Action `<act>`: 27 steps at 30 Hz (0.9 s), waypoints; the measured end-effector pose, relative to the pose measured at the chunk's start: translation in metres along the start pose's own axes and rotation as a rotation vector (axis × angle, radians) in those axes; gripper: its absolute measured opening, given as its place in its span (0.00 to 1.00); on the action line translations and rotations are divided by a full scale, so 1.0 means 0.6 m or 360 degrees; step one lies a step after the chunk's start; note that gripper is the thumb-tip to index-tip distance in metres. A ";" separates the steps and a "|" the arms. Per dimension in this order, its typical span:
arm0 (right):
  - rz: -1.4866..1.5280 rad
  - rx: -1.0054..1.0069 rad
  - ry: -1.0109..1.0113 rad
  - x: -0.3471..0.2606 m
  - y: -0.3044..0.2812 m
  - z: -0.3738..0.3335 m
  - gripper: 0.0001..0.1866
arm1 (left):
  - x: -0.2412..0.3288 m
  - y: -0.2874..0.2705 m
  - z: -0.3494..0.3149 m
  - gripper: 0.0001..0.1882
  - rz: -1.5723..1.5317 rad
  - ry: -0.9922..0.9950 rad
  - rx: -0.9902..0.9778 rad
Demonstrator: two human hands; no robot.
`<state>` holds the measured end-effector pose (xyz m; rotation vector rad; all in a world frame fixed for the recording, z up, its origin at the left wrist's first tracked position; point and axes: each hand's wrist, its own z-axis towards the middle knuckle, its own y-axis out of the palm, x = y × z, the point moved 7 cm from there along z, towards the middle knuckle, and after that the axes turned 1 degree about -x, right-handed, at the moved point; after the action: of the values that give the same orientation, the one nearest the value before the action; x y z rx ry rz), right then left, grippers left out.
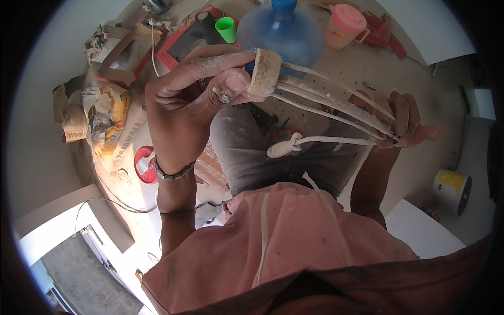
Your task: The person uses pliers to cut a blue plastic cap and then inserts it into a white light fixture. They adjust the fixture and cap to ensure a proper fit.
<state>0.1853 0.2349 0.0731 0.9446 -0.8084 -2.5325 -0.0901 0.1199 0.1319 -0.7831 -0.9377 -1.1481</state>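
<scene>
My left hand (207, 84) pinches a thick, cream-coloured ring-like piece (266, 73) caked with dried white matter. From it several white cords (328, 100) stretch to the right in long strands. Their far ends are gathered in my right hand (399, 118), whose fingers are closed round them. A knotted cord end (283, 147) hangs on a loose length below the strands, over my lap. White dust marks the fingers of my left hand. What kind of thing the ring-like piece is I cannot tell.
A large blue water bottle (283, 31) stands ahead, between a green cup (226, 30) and a pink lidded jug (346, 26). Left lie a yellow sack (110, 118) and a red tub (145, 164). A white bucket (451, 190) lies to the right.
</scene>
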 end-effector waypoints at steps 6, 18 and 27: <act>-0.0112 -0.0165 -0.0025 0.004 0.029 0.022 0.35 | 0.003 -0.001 -0.001 0.10 -0.0001 0.0445 0.0167; 0.0358 -0.0177 0.0138 0.062 -0.006 0.009 0.42 | 0.011 0.015 -0.010 0.10 -0.0057 0.0541 -0.0012; 0.0216 -0.0109 -0.0092 0.030 0.014 0.035 0.39 | 0.015 -0.013 -0.006 0.18 -0.0125 0.0349 -0.0143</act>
<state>0.1589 0.2283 0.0821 0.7717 -0.7694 -2.4633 -0.0956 0.1114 0.1393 -0.6814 -0.7432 -1.3232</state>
